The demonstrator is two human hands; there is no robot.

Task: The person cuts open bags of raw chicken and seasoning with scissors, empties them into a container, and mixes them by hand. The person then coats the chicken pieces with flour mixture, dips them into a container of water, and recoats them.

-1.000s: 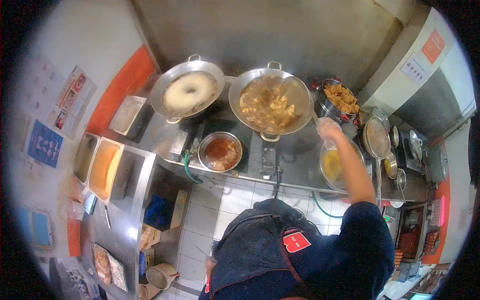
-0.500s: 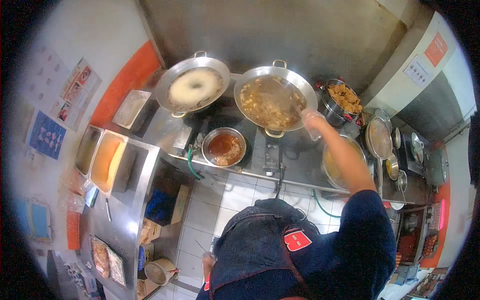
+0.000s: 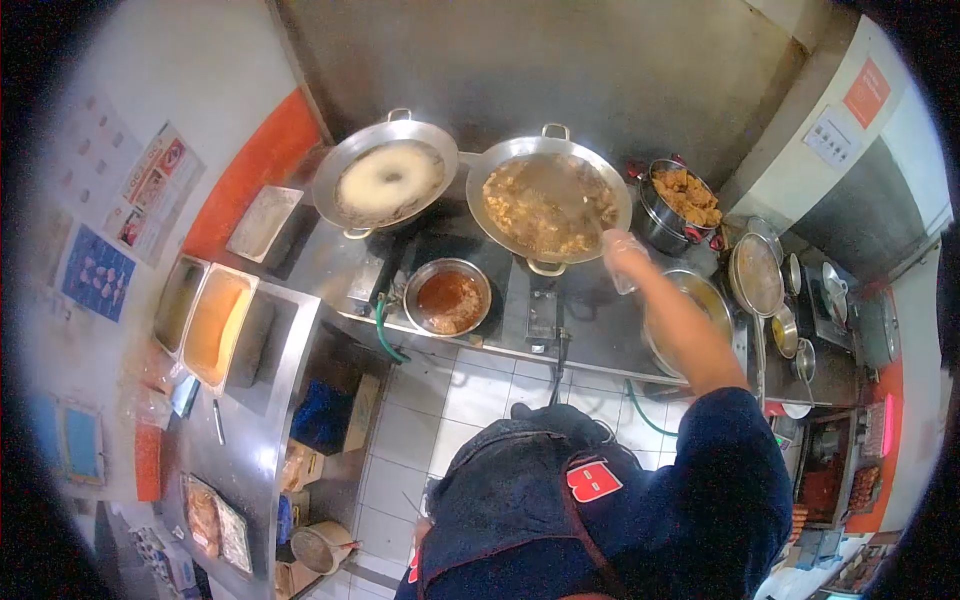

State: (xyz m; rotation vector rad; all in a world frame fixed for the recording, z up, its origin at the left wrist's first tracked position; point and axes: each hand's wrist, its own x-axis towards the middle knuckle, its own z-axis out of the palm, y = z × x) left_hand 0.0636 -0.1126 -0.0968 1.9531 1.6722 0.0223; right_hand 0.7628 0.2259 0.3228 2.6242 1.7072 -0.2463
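My right hand (image 3: 626,262), in a clear plastic glove, is at the right front rim of a wide wok (image 3: 484,222). Its fingers look closed, but what they grip is hidden or too small to name. Many pieces of food (image 3: 515,205) lie in brown, steaming liquid in that wok. Only a sliver of my left hand (image 3: 423,532) shows beside the apron (image 3: 520,470), its fingers hidden. A thin rod (image 3: 411,502) sticks out near it.
Left of it, a second wok (image 3: 327,190) holds pale foam. A bowl (image 3: 409,300) of reddish-brown liquid stands in front. At right are a pot (image 3: 660,222) of fried pieces, a large pan (image 3: 735,345) and a strainer (image 3: 757,275). Metal trays (image 3: 222,340) line the left counter.
My right hand has shifted slightly down and toward me at the wok's rim. Food in the wok has moved about. Less of my left hand shows beside the apron.
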